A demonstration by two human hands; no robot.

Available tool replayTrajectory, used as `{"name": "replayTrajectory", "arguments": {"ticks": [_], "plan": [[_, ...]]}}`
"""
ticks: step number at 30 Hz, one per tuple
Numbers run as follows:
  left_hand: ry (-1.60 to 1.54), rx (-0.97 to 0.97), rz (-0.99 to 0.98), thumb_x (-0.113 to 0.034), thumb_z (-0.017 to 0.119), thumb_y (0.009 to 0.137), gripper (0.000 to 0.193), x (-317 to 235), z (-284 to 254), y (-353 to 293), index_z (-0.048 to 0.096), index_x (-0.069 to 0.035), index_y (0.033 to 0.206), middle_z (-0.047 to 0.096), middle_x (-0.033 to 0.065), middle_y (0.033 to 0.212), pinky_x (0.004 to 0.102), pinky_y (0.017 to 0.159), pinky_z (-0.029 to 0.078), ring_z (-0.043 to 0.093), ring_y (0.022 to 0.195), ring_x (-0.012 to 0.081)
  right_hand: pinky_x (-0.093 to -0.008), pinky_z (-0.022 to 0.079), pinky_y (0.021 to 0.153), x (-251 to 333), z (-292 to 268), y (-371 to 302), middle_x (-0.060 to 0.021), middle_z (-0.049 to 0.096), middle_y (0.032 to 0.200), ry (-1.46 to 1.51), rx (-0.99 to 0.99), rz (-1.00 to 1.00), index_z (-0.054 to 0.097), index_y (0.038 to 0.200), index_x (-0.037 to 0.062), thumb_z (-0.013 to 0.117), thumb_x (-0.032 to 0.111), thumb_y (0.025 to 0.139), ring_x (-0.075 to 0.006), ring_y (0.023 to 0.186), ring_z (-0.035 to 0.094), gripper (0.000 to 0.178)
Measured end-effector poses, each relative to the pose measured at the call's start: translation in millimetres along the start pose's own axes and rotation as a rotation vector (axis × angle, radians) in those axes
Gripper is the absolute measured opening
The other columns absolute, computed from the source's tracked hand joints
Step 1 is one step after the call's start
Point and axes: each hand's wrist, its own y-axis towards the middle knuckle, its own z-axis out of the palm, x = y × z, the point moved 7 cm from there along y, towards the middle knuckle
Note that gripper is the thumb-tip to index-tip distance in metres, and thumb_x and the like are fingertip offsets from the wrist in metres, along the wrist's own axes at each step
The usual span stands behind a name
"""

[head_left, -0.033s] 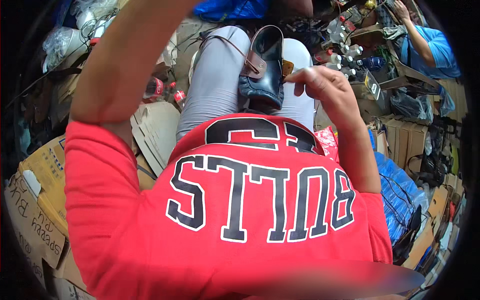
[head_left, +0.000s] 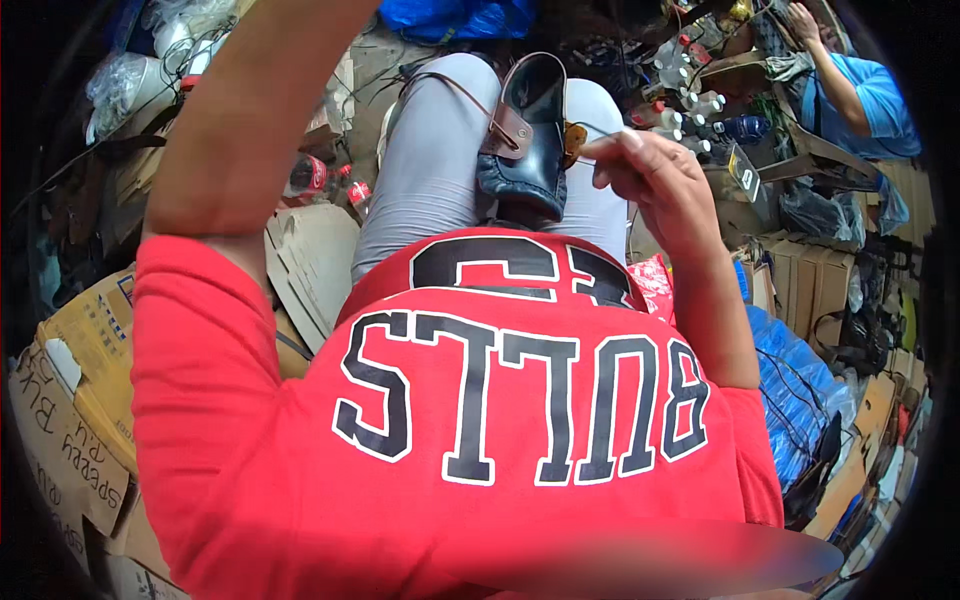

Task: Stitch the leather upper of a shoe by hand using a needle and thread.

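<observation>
A dark navy leather shoe (head_left: 530, 180) with brown side tabs is wedged between my grey-trousered knees, its toe toward me. From its left tab (head_left: 512, 135) a brown leather lace (head_left: 455, 85) trails over my left thigh. The right tab (head_left: 574, 142) stands out from the shoe and shows its tan underside. Beside that tab my right hand (head_left: 660, 180) is closed in a pinch, with a thin dark lace running from the tab to its fingers; the fingertips partly hide what they grip. My left forearm is raised and leaves the top edge, its hand out of sight.
Plastic bottles (head_left: 690, 105) lie in a heap beyond my right knee. Another person in a blue shirt (head_left: 860, 100) sits at the far right. Cardboard sheets (head_left: 310, 260) and a red-capped bottle (head_left: 308, 176) are on my left; blue plastic (head_left: 795, 380) lies on the right.
My right hand has shifted slightly right, away from the shoe. The right tab has swung outward and shows more of its tan side. My left forearm has moved a little upward.
</observation>
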Motion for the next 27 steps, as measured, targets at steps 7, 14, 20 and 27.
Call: {"name": "replayTrajectory", "arguments": {"ticks": [7, 14, 20, 27], "plan": [[-0.609, -0.214, -0.080, -0.018, 0.060, 0.078, 0.015, -30.4, 72.5, -66.8, 0.069, -0.006, 0.077, 0.060, 0.0111, 0.104, 0.0335, 0.090, 0.038, 0.053, 0.101, 0.0236, -0.0192, 0.028, 0.049, -41.1, -19.0, -10.7, -0.0083, 0.065, 0.082, 0.719, -0.039, 0.097, 0.058, 0.112, -0.0031, 0.037, 0.027, 0.096, -0.0040, 0.047, 0.029, 0.040], [-0.451, -0.096, 0.027, -0.017, 0.061, 0.080, 0.036, -61.6, 136.8, -82.8, 0.062, -0.015, 0.116, 0.041, 0.0132, 0.137, 0.0407, 0.104, 0.027, 0.035, 0.127, 0.0302, -0.0182, 0.026, 0.047, -44.1, 2.5, -11.8, -0.0086, 0.065, 0.083, 0.763, 0.109, 0.173, 0.058, 0.111, -0.0036, 0.036, 0.028, 0.097, -0.0034, 0.045, 0.028, 0.041], [-0.905, 0.303, -0.022, -0.019, 0.059, 0.086, 0.017, -54.9, 153.9, -81.0, 0.064, -0.004, 0.094, 0.049, 0.0127, 0.129, 0.0374, 0.097, 0.035, 0.045, 0.117, 0.0253, -0.0159, 0.024, 0.049, -29.7, 1.3, -15.8, -0.0065, 0.063, 0.076, 0.471, 0.062, 0.206, 0.062, 0.107, -0.0045, 0.046, 0.024, 0.093, -0.0029, 0.050, 0.028, 0.035], [-1.247, 0.161, -0.499, -0.010, 0.061, 0.084, 0.011, 9.3, 57.5, -105.8, 0.060, 0.001, 0.087, 0.051, 0.0005, 0.075, 0.0238, 0.064, 0.038, 0.046, 0.069, 0.0082, -0.0239, 0.040, 0.074, -18.8, -34.0, -32.0, -0.0028, 0.057, 0.092, -0.336, -0.254, -0.097, 0.067, 0.103, 0.0057, 0.056, 0.023, 0.090, -0.0093, 0.086, 0.048, 0.025]]}}
